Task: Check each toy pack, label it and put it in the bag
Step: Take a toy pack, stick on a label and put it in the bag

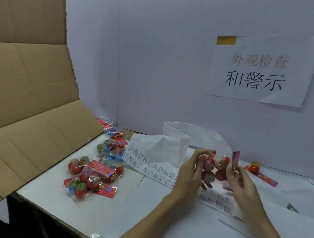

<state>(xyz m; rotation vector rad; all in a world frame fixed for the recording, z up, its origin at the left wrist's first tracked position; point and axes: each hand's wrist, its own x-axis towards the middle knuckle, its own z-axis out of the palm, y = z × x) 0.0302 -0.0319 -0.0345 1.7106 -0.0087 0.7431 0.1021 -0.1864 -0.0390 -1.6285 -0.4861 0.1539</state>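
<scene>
I hold one clear toy pack (217,167) of red and coloured tops with a pink header card up above the table. My left hand (191,173) grips its left side and my right hand (240,184) pinches its right edge by the card. Beneath the hands lies a long white label sheet (152,166) with rows of small printed stickers. A pile of several more toy packs (95,167) lies on the white table to the left. A translucent white plastic bag (181,139) stands open behind the hands against the wall.
A large opened cardboard box (21,103) leans at the left, its flap reaching the table. A single loose pack (258,170) lies at the right by the wall. A paper sign (259,71) hangs on the white wall. The table's front edge (59,217) runs at lower left.
</scene>
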